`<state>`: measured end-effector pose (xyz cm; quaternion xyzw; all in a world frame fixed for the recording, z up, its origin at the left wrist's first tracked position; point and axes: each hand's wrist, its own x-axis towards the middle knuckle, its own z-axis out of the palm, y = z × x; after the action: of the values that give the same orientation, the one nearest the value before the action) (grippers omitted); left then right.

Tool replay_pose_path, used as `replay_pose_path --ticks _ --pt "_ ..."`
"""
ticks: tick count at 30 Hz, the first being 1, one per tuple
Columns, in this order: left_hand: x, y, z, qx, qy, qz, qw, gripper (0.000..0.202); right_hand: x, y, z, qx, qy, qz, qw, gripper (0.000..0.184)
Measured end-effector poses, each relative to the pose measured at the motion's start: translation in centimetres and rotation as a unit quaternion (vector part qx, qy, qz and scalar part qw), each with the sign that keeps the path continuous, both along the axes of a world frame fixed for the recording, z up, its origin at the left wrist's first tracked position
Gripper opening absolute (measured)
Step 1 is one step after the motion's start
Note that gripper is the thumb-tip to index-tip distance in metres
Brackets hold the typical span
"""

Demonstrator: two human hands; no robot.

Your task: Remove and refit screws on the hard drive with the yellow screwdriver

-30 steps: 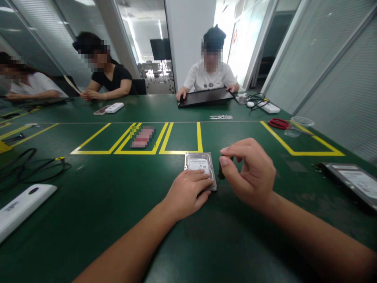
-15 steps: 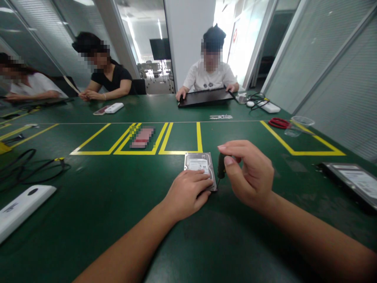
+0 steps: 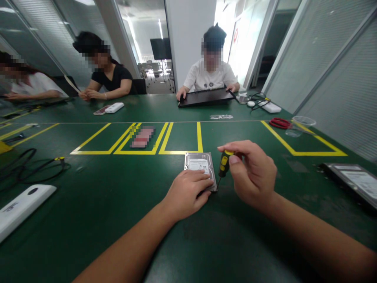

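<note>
A silver hard drive (image 3: 198,162) with a white label lies flat on the green table. My left hand (image 3: 185,194) is over its near part, fingers across the top and thumb by the near right corner, holding it down. My right hand (image 3: 255,173) pinches the upper end of a black and yellow screwdriver (image 3: 224,163) between thumb and fingers. The screwdriver leans slightly, its shaft reaching down to the drive's near right corner. Whether the tip sits in a screw is too small to tell.
Another hard drive (image 3: 355,182) lies at the right. A white power bank (image 3: 25,208) and black cables (image 3: 29,169) are at the left. Yellow tape (image 3: 182,152) marks the table. Beyond, a person (image 3: 210,74) holds a dark panel (image 3: 206,97); two others sit left.
The screwdriver handle has turned, showing more yellow, and its top leans a little further right. My right fingers have shifted slightly right. My left hand and the hard drive have stayed still.
</note>
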<state>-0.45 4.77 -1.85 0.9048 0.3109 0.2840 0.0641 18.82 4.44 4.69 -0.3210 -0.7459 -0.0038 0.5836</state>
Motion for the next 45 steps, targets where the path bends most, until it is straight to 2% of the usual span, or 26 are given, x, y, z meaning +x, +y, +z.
replay_pose_path --ticks 2,5,8,12,15,18,23,29,35,40,45 --pt "0.00 -0.01 0.13 -0.002 0.002 0.000 1.000 0.029 0.02 0.02 -0.14 -0.013 0.003 0.011 1.000 0.023" --pt "0.01 -0.01 0.44 -0.018 0.015 -0.003 1.000 0.029 -0.06 0.28 -0.22 0.010 0.001 0.027 1.000 0.019" --pt "-0.01 0.01 0.50 -0.024 0.023 -0.005 0.999 0.029 -0.19 0.47 -0.08 0.037 0.014 0.007 0.999 0.020" --pt "-0.03 0.05 0.20 -0.002 0.009 0.000 1.000 0.029 -0.20 0.19 0.12 0.014 0.011 -0.014 1.000 0.012" --pt "-0.03 0.04 0.16 -0.001 0.007 -0.001 1.000 0.028 -0.09 -0.03 0.11 -0.010 0.011 -0.005 1.000 0.015" --pt "-0.04 0.04 0.40 -0.017 0.019 -0.004 1.000 0.029 -0.09 0.07 0.06 0.013 0.008 0.015 1.000 0.014" --pt "-0.06 0.09 0.46 -0.023 0.025 -0.004 0.999 0.028 -0.21 0.28 0.21 0.042 0.004 -0.015 0.999 0.015" --pt "-0.10 0.15 0.00 0.006 -0.002 -0.006 1.000 0.028 -0.01 0.16 0.13 0.029 0.014 0.016 0.999 0.013" --pt "-0.13 0.12 0.42 -0.021 0.024 -0.008 0.999 0.030 -0.38 0.28 0.15 0.041 -0.007 -0.023 0.999 0.015" --pt "-0.08 0.13 0.13 0.000 0.010 -0.004 1.000 0.027 -0.31 0.10 0.30 0.044 -0.009 -0.033 0.998 0.016" --pt "-0.03 0.07 0.07 0.007 0.000 -0.004 1.000 0.027 -0.08 0.23 0.05 0.027 0.000 -0.005 1.000 0.020"
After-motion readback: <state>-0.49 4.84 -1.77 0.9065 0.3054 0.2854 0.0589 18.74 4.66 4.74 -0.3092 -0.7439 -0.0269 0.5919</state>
